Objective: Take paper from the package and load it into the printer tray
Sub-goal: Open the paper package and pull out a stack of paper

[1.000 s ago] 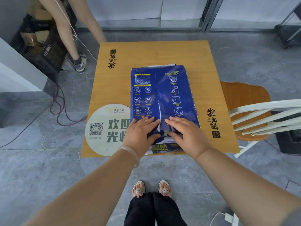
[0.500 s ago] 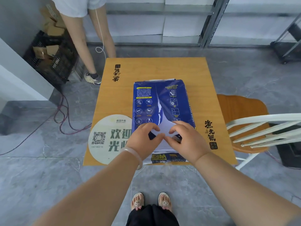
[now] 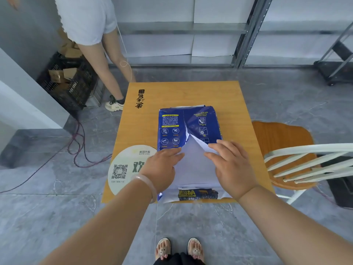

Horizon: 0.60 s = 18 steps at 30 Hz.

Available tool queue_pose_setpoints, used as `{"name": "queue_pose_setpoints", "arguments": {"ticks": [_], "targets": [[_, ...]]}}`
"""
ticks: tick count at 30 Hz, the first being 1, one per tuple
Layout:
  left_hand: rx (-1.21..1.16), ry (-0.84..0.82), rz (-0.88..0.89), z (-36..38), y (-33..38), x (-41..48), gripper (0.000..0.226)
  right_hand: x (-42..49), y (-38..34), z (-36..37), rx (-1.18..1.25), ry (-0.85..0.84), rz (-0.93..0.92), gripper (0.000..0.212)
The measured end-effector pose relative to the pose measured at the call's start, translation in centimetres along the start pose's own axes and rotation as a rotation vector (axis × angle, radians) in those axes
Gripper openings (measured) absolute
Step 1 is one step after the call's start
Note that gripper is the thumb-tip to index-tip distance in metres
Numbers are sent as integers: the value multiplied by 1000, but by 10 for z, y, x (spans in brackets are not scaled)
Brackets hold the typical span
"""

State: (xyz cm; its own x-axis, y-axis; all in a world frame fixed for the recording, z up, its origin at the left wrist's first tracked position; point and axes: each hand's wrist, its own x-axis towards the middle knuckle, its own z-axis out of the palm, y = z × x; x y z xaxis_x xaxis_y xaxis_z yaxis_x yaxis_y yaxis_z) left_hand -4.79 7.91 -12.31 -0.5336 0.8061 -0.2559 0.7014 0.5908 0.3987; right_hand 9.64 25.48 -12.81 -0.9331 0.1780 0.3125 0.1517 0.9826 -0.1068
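The left hand (image 3: 162, 165), a pale translucent bangle (image 3: 148, 183) around its wrist, pinches the left flap of torn wrapper between thumb and fingers, and the right hand (image 3: 229, 165) grips the right flap the same way, fingers spread over its white inner face. Between the two hands the glossy blue package (image 3: 177, 129) is split along a ragged tear that widens toward the person into a triangular opening, and the smooth white paper (image 3: 193, 169) of the ream lies bare inside it. The package is a flat rectangular block lying near the middle of the table, its near end, printed with a yellow mark, reaching the near edge; the far half of the wrapper is intact, creased, and printed with small white icons and a yellow-headed text panel. The table (image 3: 191, 94) is square with a warm wood-grain top and black printed characters at its far left. A round pale sticker (image 3: 124, 169) with a QR code sits on the table's near left corner, just beside the package. To the right stands a chair (image 3: 282, 142) with a rounded wooden seat and white slatted back. The floor (image 3: 47, 217) is grey marbled tile. Behind the table's far left corner stands another person (image 3: 91, 25) in a light top, beside a black latticed crate (image 3: 70, 83) holding cardboard.
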Motion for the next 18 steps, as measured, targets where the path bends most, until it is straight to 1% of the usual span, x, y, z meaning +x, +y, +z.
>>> {"name": "queue_pose_setpoints", "arguments": {"ticks": [2, 3, 5, 7, 8, 11, 12, 14, 18], "targets": [[361, -17, 86, -8, -10, -3, 55, -3, 12, -5, -128, -15, -34, 39], [505, -29, 134, -10, -14, -4, 54, -4, 17, -7, -189, -51, -37, 40], [650, -42, 188, -13, -18, -6, 54, -5, 23, -13, -283, -192, 5, 41], [692, -44, 166, -14, -20, -4, 51, -4, 27, -15, -392, -387, 103, 50], [700, -43, 136, -14, -22, -2, 47, -3, 28, -15, -444, -458, 145, 54], [721, -102, -1, -14, -29, 6, 44, -1, 30, -10, -562, -571, 199, 61], [712, -124, -42, -11, -29, 8, 47, -1, 30, -8, -595, -602, 196, 62], [670, -116, -97, -2, -26, 11, 55, 0, 27, -3, -679, -672, 176, 61], [688, -68, -128, 21, -9, 13, 61, 7, 18, 8, -823, -841, 94, 48]]}}
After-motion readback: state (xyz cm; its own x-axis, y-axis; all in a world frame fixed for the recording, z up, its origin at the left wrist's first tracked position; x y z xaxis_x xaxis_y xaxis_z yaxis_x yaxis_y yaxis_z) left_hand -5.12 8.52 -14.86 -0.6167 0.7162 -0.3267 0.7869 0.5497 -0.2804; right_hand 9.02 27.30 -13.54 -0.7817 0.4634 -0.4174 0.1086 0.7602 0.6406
